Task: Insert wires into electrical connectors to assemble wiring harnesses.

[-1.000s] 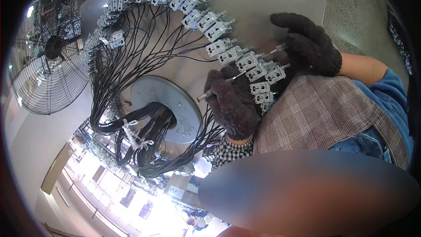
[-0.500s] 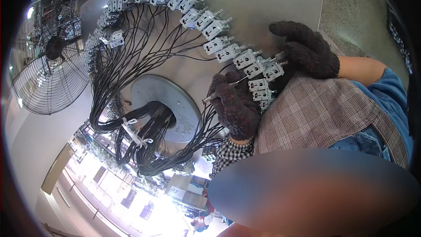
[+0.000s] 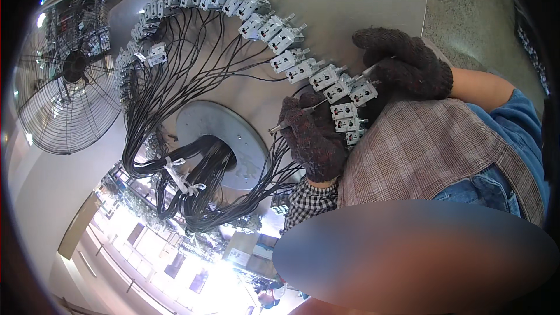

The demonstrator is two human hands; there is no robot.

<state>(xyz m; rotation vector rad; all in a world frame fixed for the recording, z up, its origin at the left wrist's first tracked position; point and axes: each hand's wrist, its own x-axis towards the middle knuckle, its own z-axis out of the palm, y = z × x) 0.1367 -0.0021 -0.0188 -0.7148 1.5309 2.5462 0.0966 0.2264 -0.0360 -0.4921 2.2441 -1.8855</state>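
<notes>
At the near end of a curved row of small grey switches (image 3: 344,90) on the round table (image 3: 350,0), the gloved left hand (image 3: 312,137) grips a thin metal tool (image 3: 279,128). The gloved right hand (image 3: 405,64) pinches another beside them. Black wires (image 3: 175,81) trail toward a fan (image 3: 67,76).

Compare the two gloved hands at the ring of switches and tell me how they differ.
The left hand lies inside the ring of grey switch blocks, over the black wires; the right hand rests outside it, at the table's edge. The left hand holds a thin metal tool; what the right hand grips is unclear. A checked cuff shows at the left wrist; the right forearm is bare. Both wear dark knitted gloves.
</notes>
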